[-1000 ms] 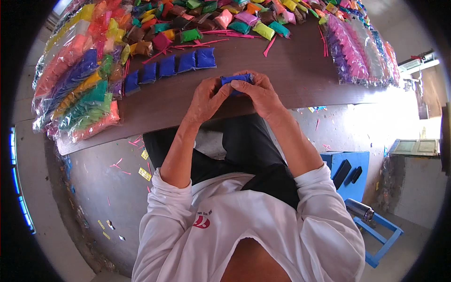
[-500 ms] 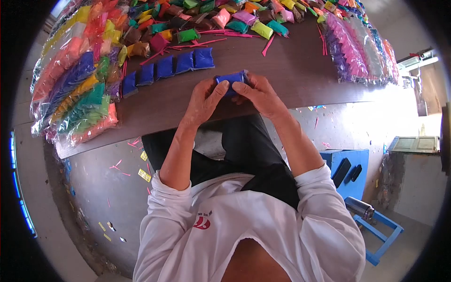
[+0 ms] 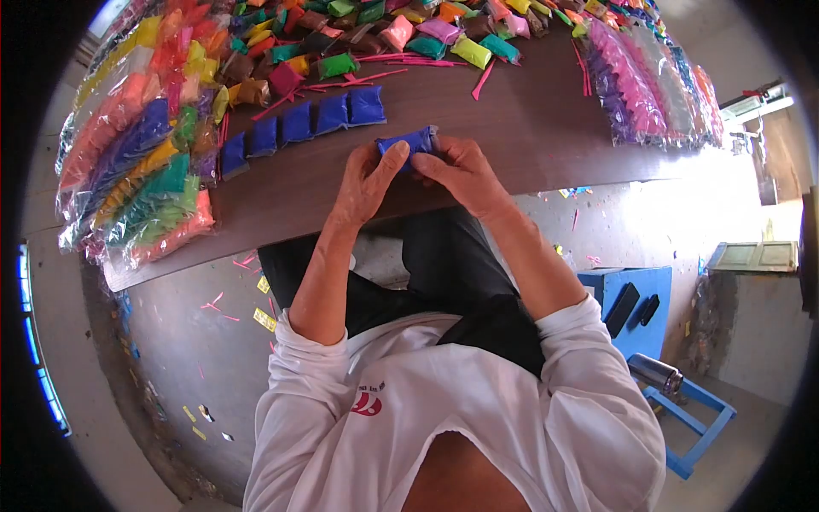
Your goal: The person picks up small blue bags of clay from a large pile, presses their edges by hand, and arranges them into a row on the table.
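Five blue packets (image 3: pixel 297 123) near pink sticks (image 3: pixel 413 61), beyond left hand (image 3: pixel 363 186) and right hand (image 3: pixel 467 177), both around another packet (image 3: pixel 416 141)

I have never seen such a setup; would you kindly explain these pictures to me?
There is no machine here: a person works bare-handed, seen by one camera worn on the head, looking forward and down. The left hand and right hand hold a blue packet at the near side of a brown table. Five similar blue packets lie in a row farther left. Beyond are loose packets of many colours and thin pink strips, with clear bags on both sides.
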Demonstrator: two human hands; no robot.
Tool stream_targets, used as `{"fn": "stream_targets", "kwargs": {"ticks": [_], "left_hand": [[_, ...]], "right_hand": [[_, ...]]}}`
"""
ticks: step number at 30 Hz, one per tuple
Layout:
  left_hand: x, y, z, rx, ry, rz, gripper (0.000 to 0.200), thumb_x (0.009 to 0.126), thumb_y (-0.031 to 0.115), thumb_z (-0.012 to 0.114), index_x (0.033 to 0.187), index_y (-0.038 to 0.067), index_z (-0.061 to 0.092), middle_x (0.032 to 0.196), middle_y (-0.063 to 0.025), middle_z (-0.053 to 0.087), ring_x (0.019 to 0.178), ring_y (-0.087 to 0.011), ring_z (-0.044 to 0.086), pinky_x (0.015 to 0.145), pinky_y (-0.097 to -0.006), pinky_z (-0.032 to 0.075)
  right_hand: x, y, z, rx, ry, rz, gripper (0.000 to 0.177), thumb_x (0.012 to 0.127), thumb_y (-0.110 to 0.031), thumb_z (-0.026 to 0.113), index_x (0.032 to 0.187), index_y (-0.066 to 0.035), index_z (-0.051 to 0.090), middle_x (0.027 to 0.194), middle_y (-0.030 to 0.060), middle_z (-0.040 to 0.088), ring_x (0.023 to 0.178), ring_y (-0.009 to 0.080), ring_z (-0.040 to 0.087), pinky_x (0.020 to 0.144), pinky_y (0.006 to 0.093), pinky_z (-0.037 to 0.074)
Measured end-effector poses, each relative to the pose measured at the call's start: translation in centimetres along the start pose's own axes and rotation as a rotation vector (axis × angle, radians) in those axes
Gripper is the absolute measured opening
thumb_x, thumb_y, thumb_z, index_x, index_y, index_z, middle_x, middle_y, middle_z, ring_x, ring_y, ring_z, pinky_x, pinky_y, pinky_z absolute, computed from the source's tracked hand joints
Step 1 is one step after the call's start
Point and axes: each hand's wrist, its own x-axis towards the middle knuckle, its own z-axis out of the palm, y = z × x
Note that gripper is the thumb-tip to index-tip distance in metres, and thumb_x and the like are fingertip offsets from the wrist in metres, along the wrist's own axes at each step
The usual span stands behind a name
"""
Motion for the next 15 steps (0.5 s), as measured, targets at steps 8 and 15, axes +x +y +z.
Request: {"fn": "stream_targets", "kwargs": {"ticks": [8,15], "left_hand": [[0.2,-0.3,-0.3,-0.025,0.020,0.058,0.048,0.098,0.050,0.052,0.091,0.004,0.064,0.085,0.0010,0.059,0.082,-0.0088,0.049,0.074,-0.0271,0.041],[0.1,0.0,0.2,0.029,0.052,0.068,0.054,0.097,0.057,0.049,0.084,0.007,0.065,0.080,0.0005,0.059,0.078,-0.0108,0.050,0.071,-0.0290,0.040]], "right_hand": [[0.0,0.2,-1.4,0.564,0.039,0.126,0.030,0.095,-0.029,0.065,0.111,-0.005,0.066,0.096,0.0038,0.067,0.082,0.0145,0.064,0.071,0.0272,0.051],[0.2,-0.4,-0.7,0.391,0.094,0.146,0.024,0.095,-0.027,0.066,0.104,-0.005,0.069,0.088,0.0021,0.067,0.075,0.0128,0.064,0.066,0.0255,0.051]]}}
